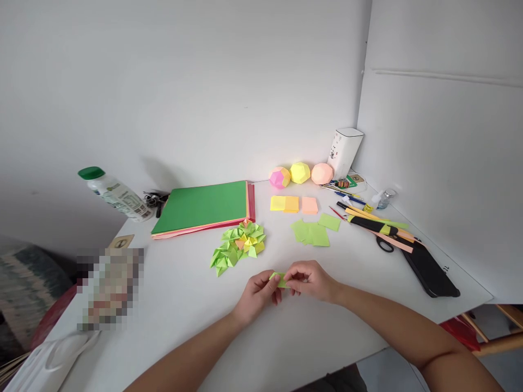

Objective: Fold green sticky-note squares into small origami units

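Between my two hands, a small piece of lime-green paper (280, 280) is held just above the white table (196, 294). My left hand (260, 292) pinches its left end, thumb on top. At the right end, the fingers of my right hand (311, 279) close on the same paper and hide part of it. Beyond my left hand lies a heap of folded green paper pieces (232, 247), with some yellow and orange ones on it. Loose green paper squares (312, 233) lie beyond my right hand.
A green-topped stack of coloured paper (204, 204), a tilted white bottle (118, 195), sticky-note pads (285, 203) and faceted paper balls (300, 172) stand or lie toward the wall. At right are a cutter (370, 224), scissors (384, 244) and a black phone case (431, 269).
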A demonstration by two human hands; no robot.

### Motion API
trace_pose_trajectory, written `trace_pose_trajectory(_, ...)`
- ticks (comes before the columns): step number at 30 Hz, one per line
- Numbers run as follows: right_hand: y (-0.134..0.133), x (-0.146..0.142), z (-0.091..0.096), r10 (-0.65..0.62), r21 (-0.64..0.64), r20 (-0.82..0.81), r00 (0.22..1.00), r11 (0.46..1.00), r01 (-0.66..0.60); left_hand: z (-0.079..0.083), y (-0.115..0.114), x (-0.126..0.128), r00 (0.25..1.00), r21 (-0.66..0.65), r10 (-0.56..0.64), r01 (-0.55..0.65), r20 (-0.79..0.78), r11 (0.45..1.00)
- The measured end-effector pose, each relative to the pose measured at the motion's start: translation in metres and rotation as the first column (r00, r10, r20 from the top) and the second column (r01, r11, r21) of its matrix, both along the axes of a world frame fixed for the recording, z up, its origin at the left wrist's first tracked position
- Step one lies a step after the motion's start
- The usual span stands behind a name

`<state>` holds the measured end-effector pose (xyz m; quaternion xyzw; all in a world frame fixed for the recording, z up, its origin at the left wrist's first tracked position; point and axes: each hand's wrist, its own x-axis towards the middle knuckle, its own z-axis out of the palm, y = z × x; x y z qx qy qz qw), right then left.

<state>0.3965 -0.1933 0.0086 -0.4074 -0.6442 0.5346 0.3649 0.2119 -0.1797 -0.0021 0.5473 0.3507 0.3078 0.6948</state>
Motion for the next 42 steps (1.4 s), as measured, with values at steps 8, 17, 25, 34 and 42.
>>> trace_pose_trajectory(8, 0.0017, 0.0053, -0.0024, -0.010, 0.577, 0.322, 0.947, 0.795, -0.188, -0.0032, 0.0051, -0.0004, 0.996, -0.175, 0.092, -0.087, 0.020, 0.981)
trace_pose_trajectory(17, -0.0008, -0.0026, 0.0011, -0.259, 0.832, 0.459, 0.850, 0.462, -0.308, -0.0004, 0.0045, 0.0012, 1.000, -0.163, 0.007, -0.012, -0.029, 0.987)
trace_pose_trajectory(25, 0.0021, 0.0005, 0.0009, -0.340, 0.849, 0.520, 0.783, 0.308, -0.430, -0.0015, 0.0015, 0.0040, 0.988, -0.100, 0.063, -0.077, -0.141, 0.992)
trace_pose_trajectory(34, 0.0004, -0.0003, -0.0044, -0.318, 0.802, 0.544, 0.776, 0.470, -0.369, 0.0037, 0.0019, 0.0039, 0.997, -0.123, 0.007, -0.016, -0.073, 0.992)
trace_pose_trajectory(42, 0.0014, 0.0016, -0.0052, -0.142, 0.679, 0.450, 0.882, 0.696, -0.235, 0.0048, 0.0023, 0.0022, 0.998, -0.171, -0.050, 0.042, -0.045, 0.984)
